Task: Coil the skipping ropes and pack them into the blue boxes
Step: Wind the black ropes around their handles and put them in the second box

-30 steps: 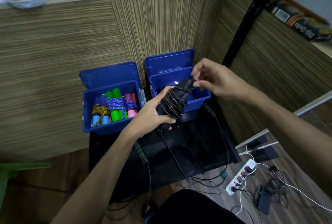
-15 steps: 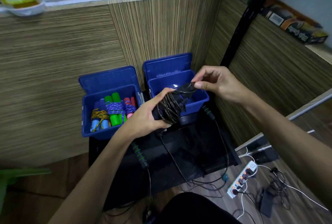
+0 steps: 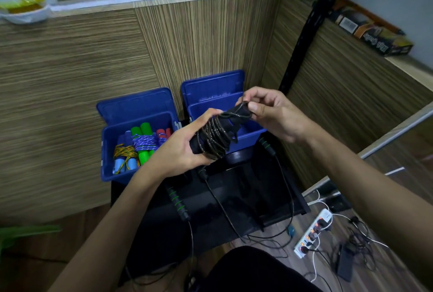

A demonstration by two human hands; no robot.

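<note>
Dim, even indoor light is falling from above, leaving the black table [image 3: 234, 198] below the fingers murky. Wide-angle distortion is bending the edges, and blur is softening the boxes [image 3: 140, 148] beyond the fingertips.
</note>
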